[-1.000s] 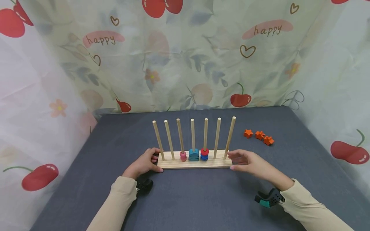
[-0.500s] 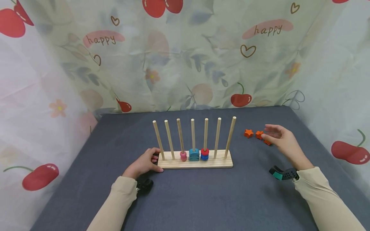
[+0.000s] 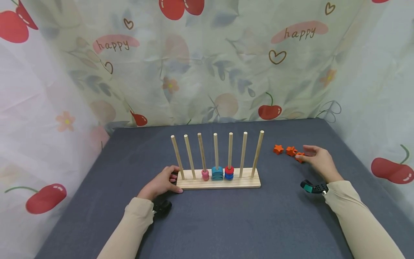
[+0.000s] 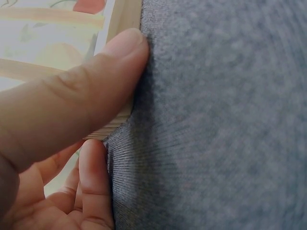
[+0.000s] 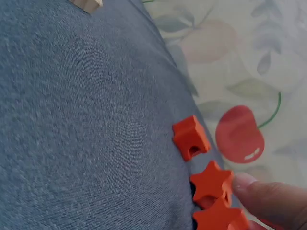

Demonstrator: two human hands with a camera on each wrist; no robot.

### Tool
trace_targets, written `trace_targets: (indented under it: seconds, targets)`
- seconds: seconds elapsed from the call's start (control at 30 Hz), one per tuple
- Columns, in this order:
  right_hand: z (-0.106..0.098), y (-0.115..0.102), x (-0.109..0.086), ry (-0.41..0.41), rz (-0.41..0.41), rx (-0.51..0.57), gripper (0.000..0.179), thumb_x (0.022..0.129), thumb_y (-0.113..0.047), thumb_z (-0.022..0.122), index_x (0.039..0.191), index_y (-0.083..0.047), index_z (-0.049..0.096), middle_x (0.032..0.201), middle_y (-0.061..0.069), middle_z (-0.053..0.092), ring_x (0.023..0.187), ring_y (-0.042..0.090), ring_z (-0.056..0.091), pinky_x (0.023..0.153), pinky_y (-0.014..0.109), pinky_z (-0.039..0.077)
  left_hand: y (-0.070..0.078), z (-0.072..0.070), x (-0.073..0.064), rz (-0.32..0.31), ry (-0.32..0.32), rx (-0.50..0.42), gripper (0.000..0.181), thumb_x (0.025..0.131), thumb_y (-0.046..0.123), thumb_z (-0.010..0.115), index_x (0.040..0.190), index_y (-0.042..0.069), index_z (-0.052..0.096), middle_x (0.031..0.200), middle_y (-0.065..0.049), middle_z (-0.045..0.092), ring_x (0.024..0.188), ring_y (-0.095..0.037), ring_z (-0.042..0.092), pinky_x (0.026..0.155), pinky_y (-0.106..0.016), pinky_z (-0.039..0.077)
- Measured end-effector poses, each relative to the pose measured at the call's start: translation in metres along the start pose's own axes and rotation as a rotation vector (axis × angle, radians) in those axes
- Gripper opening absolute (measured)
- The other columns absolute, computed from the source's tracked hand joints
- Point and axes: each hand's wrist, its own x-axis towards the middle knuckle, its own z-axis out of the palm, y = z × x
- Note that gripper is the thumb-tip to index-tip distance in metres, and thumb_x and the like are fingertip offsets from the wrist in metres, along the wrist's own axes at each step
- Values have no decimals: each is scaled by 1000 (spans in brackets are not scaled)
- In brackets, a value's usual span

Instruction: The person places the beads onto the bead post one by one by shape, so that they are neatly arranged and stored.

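Observation:
A wooden peg board (image 3: 191,185) with several upright pegs lies on the dark grey table. My left hand (image 3: 160,183) grips its left end. In the left wrist view, the left thumb (image 4: 103,81) lies along the board's edge, with the other fingers (image 4: 93,172) curled below. The right hand (image 3: 320,163) is lowered at the rightmost orange star bead (image 3: 300,159), thumb and index finger apart. In the right wrist view, a fingertip (image 5: 245,183) is right beside the middle star bead (image 5: 210,184); the lowest bead is partly cut off.
Pink beads (image 3: 205,175), teal arched pieces (image 3: 217,173), and red and blue beads (image 3: 229,173) sit on the middle pegs. A third orange star bead (image 3: 278,149) lies left of the other two. A patterned curtain (image 3: 200,72) hangs behind the table.
My right hand has left the board's right end, moved right and back to the orange star beads, then come down beside them. The left hand has stayed on the board.

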Motion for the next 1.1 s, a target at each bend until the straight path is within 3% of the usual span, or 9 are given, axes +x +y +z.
trace_targets:
  seconds: [0.13, 0.37, 0.63, 0.73, 0.93, 1.1]
  targets:
    - [2, 8, 5, -12, 17, -36, 71, 90, -35, 68, 142, 4, 41, 138, 33, 45, 123, 45, 44, 94, 56, 41, -1, 0, 0, -10, 3, 2, 78, 67, 7, 88, 133, 1, 47, 126, -18, 41, 112, -30, 49, 97, -41, 45]
    - [8, 19, 11, 68, -16, -86, 55, 85, -24, 74, 129, 4, 57, 128, 32, 55, 110, 41, 54, 82, 48, 46, -4, 2, 3, -20, 12, -3, 78, 67, 3, 87, 133, 1, 47, 127, -18, 42, 113, -30, 49, 99, -45, 43]
    - [5, 13, 5, 120, -11, -98, 50, 87, -24, 71, 125, 6, 58, 115, 29, 61, 94, 35, 58, 66, 32, 43, -4, 2, 3, -1, 9, -3, 77, 67, 3, 87, 133, 1, 48, 124, -18, 43, 111, -29, 49, 97, -43, 43]
    - [2, 8, 2, 143, -28, -80, 47, 89, -25, 70, 125, 3, 59, 113, 26, 62, 87, 25, 59, 63, 29, 43, -5, 2, 3, -12, 11, -9, 77, 67, 3, 87, 133, 1, 48, 125, -18, 43, 112, -29, 49, 98, -44, 43]
    - [-4, -9, -2, 208, -66, -1, 50, 92, -32, 66, 133, -5, 55, 122, 18, 60, 75, -10, 50, 63, 19, 45, -2, 0, 1, 10, 3, -2, 78, 67, 7, 88, 133, 1, 47, 125, -18, 43, 111, -29, 49, 97, -41, 44]
    - [-7, -37, -12, 261, -118, 96, 56, 89, -41, 67, 135, -12, 55, 123, 3, 60, 83, -16, 50, 67, 14, 45, 0, -1, -1, 20, -3, 8, 78, 67, 9, 88, 132, 0, 47, 124, -19, 42, 111, -30, 49, 97, -41, 44]
